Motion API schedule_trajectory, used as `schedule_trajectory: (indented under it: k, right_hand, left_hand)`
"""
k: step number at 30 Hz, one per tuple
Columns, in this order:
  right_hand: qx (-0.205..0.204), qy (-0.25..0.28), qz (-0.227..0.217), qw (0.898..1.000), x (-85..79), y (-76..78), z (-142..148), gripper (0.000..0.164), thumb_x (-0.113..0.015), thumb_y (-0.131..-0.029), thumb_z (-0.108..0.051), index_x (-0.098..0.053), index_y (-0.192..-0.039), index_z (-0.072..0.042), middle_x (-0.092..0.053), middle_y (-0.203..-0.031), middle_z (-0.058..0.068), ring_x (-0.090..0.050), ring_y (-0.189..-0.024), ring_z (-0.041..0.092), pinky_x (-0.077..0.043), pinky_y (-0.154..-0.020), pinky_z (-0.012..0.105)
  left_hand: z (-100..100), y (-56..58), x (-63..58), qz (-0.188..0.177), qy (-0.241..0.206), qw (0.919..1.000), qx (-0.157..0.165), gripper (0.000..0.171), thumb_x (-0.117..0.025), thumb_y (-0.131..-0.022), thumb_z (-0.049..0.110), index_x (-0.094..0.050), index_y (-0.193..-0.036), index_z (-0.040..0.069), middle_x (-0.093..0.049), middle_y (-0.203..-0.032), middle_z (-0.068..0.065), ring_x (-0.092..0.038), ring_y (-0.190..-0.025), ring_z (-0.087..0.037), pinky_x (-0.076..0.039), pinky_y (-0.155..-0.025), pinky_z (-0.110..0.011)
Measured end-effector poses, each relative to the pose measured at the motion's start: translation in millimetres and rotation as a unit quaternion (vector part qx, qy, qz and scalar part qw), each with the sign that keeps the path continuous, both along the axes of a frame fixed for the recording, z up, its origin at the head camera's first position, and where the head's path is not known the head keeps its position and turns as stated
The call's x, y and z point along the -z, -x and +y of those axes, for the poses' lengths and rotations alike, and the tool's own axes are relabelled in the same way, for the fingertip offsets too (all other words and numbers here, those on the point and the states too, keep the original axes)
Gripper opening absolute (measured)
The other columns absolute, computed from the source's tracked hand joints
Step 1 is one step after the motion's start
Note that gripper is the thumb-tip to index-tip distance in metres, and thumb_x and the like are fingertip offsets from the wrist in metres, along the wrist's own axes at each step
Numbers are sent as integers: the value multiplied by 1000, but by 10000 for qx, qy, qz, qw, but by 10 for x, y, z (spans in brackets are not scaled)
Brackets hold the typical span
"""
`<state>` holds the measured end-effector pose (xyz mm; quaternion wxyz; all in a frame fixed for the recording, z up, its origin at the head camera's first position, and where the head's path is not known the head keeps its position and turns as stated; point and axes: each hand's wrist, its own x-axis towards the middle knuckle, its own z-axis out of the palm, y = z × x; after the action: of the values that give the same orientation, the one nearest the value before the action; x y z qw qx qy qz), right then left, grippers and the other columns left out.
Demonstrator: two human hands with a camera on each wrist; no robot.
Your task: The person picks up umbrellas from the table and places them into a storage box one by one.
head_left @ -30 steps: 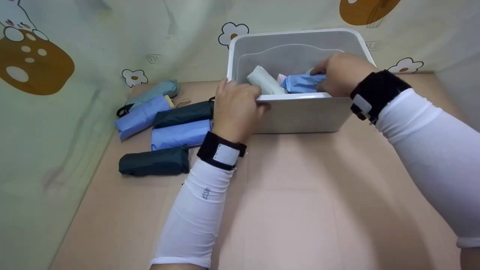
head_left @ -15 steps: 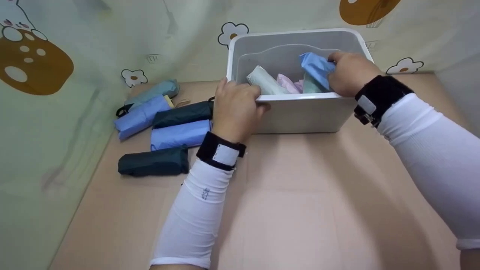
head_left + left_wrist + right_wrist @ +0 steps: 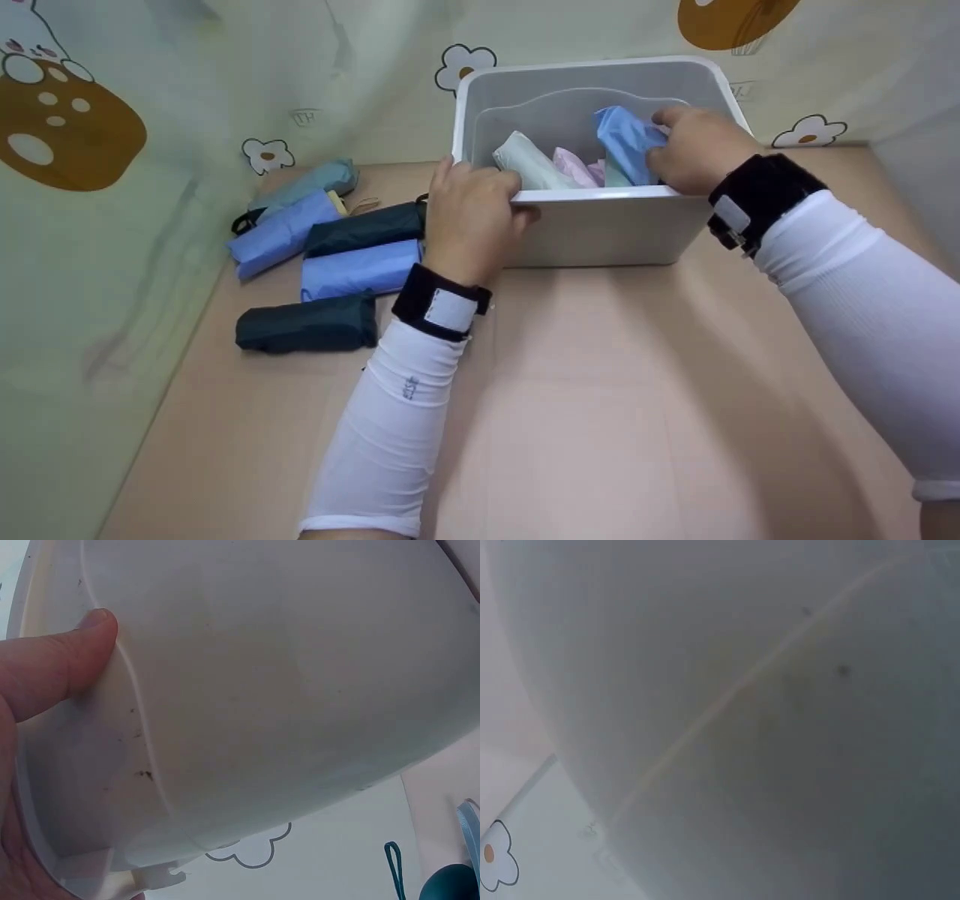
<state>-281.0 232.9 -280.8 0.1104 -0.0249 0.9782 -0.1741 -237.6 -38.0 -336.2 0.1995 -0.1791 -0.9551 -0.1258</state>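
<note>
A white plastic bin point(image 3: 592, 232) stands at the back, tipped slightly in the head view. My left hand point(image 3: 474, 217) grips its front left rim, and in the left wrist view the thumb point(image 3: 75, 660) presses the outer wall. My right hand point(image 3: 701, 148) reaches inside over the right part of the rim and holds a blue folded umbrella point(image 3: 628, 139), which stands tilted. Its lower end is hidden behind the front wall. Beside it in the bin lie a pale green bundle point(image 3: 531, 161) and a pink one point(image 3: 576, 166). In the right wrist view, the bin wall point(image 3: 705, 652) hides the hand.
Several folded umbrellas lie left of the bin: a teal one point(image 3: 311, 184), a blue one point(image 3: 285, 232), a dark green one point(image 3: 367, 227), another blue one point(image 3: 361, 268) and a dark one point(image 3: 307, 324) nearest me. A patterned curtain point(image 3: 360, 82) hangs behind the tan tabletop point(image 3: 585, 405).
My right hand has raised and tilted the blue umbrella from lying flat, uncovering more of the pink and pale green things; lately it shifts slightly left. My left hand stays on the rim.
</note>
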Motion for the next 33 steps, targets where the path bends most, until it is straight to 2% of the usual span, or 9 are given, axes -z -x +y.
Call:
schedule_trajectory:
  k: [3, 7, 19, 22, 26, 33]
  right_hand:
    - [-18, 29, 164, 9999, 5, -8, 3, 67, -43, -102, -22, -29, -163, 2, -48, -153, 35, -50, -135, 49, -38, -117, 66]
    - [116, 160, 281, 9994, 21, -22, -4, 64, -42, -102, -19, -33, -162, 1, -53, -150, 33, -53, -129, 47, -42, -112, 66]
    - [376, 381, 639, 9965, 34, -75, -31, 55, -41, -107, -27, -45, -157, -3, -56, -151, 26, -54, -131, 44, -42, -113, 65]
    - [479, 535, 878, 9935, 39, -100, -38, 54, -41, -107, -27, -49, -155, -4, -57, -151, 24, -55, -133, 44, -42, -114, 64]
    - [508, 753, 1453, 9852, 64, -152, -55, 51, -43, -106, -26, -57, -148, -2, -58, -149, 24, -54, -137, 44, -41, -116, 62]
    - [503, 849, 2339, 9672, 126, -225, -52, 45, -46, -104, -26, -68, -133, 2, -64, -137, 26, -56, -130, 45, -41, -113, 61]
  left_hand:
    - [-7, 5, -1, 63, -28, 10000, 27, 23, -80, -89, 38, -75, -86, 16, -78, -87, -3, -67, -92, -31, -35, -123, -57]
    - [-1, 2, -6, 21, -29, 10000, 15, 22, -79, -90, 38, -76, -89, 16, -79, -89, -3, -68, -94, -30, -35, -124, -57]
    - [6, 3, -8, -11, -47, 10000, 13, 21, -79, -91, 37, -76, -90, 16, -79, -92, -3, -68, -97, -30, -33, -125, -58]
    - [6, 1, -9, -5, -44, 10000, 12, 21, -79, -90, 37, -77, -91, 16, -79, -91, -3, -68, -97, -30, -34, -125, -58]
    - [2, -3, -10, 13, -23, 10000, -2, 21, -79, -90, 37, -77, -90, 16, -79, -91, -3, -68, -97, -30, -34, -124, -58]
    - [-1, -3, -4, 23, -30, 10000, 5, 21, -79, -91, 37, -76, -89, 16, -79, -91, -3, -67, -95, -31, -34, -123, -58]
